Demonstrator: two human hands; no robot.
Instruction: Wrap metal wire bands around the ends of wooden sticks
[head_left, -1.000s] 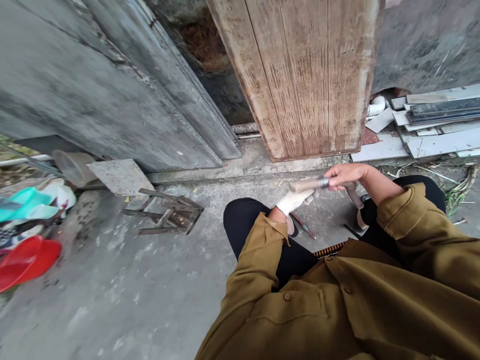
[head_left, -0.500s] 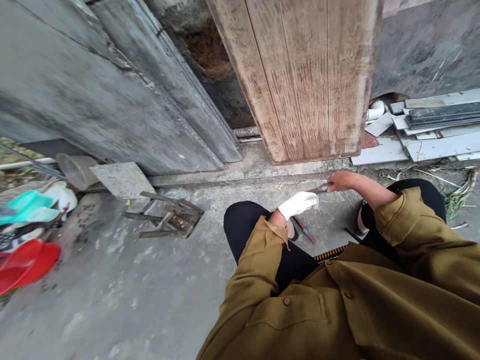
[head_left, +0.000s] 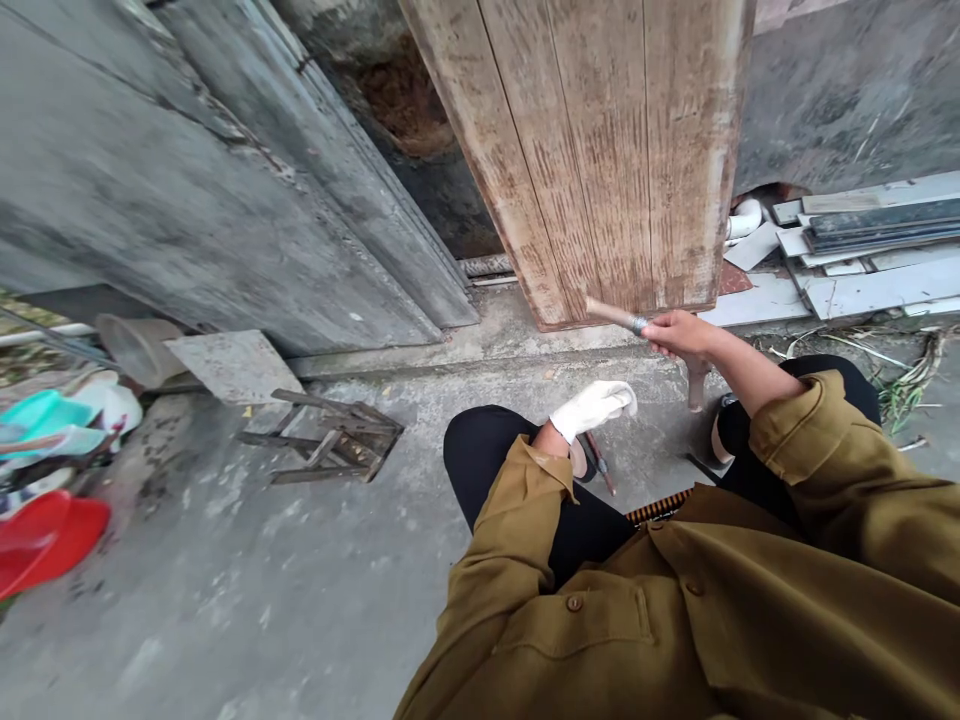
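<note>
Near the foot of the wooden door panel [head_left: 592, 180], my right hand [head_left: 679, 335], bare, is closed on a tool with a pale wooden handle [head_left: 609, 311] and a greyish metal collar. The handle points left and slightly up, in front of the panel's lower edge. A blurred brownish piece [head_left: 697, 385] hangs or stands just below this hand; I cannot tell whether it belongs to the tool. My left hand [head_left: 596, 408], in a white glove, is curled over my left knee with fingers pressed together; what they hold, if anything, is hidden. Below it, a reddish-brown rod [head_left: 602, 468] lies on the concrete.
A small dark wooden stool [head_left: 334, 440] lies on the concrete at the left. Beyond it are a red basin [head_left: 49, 540], a turquoise basin [head_left: 49, 415] and a flat board [head_left: 232, 365]. Stacked boards and tiles [head_left: 877, 250] lie along the wall at the right.
My right hand has risen and turned, swinging the tool's handle up and away from the gloved hand. My left hand has barely moved. The view has shifted slightly.
</note>
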